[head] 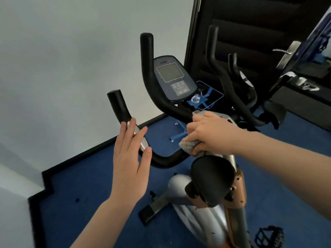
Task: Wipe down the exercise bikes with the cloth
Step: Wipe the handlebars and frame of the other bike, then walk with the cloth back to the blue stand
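Note:
An exercise bike (200, 210) with a silver body and black foam handlebars stands on blue floor. Its console (172, 78) has a grey screen and buttons. My right hand (209, 133) presses a grey cloth (189, 144) onto the middle of the handlebar, just above the black knob on the stem. My left hand (129, 158) is flat and open, fingers spread, resting against the silver sensor section of the left handlebar (143, 142). A second bike's black handlebars (232, 83) rise behind on the right.
A white wall runs along the left, with a black skirting edge (77, 156). A dark door with a metal handle (286, 52) stands at the back right. A blue frame (206, 97) lies on the floor beyond the console. A black pedal (268, 237) sticks out bottom right.

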